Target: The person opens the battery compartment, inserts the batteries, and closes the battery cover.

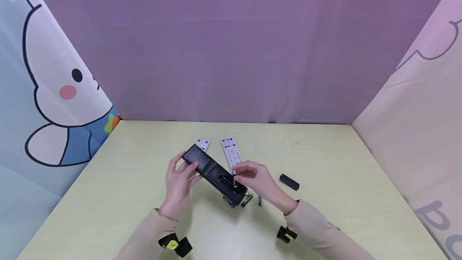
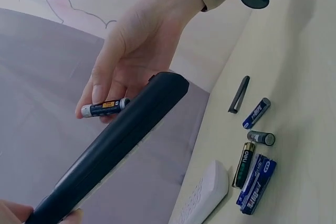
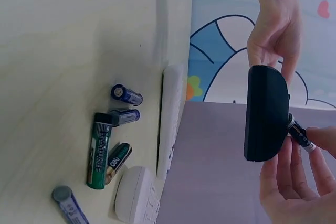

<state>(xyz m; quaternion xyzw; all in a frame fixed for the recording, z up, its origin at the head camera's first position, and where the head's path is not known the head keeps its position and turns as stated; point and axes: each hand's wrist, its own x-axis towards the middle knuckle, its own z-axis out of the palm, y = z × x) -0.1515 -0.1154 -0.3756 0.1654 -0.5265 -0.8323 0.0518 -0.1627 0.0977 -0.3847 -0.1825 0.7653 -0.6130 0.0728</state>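
My left hand (image 1: 177, 189) grips a black remote control (image 1: 211, 168) at its far end. The remote is tilted above the table, back side up, with its battery compartment (image 1: 228, 181) uncovered. Between thumb and fingers, my right hand (image 1: 260, 179) pinches a dark battery (image 2: 106, 108) with an orange patch. One end of that battery is at the compartment; whether it is seated cannot be told. In the right wrist view the battery (image 3: 300, 134) sticks out past the remote's edge. To the right of my right hand lies the black battery cover (image 1: 289, 182).
Two white remotes (image 1: 231, 150) lie behind the black one, partly hidden. Several loose batteries lie on the table below the remote, among them blue ones (image 2: 258, 188) and green-and-black ones (image 3: 100, 150). Printed and purple cloth walls (image 1: 231, 51) enclose the table.
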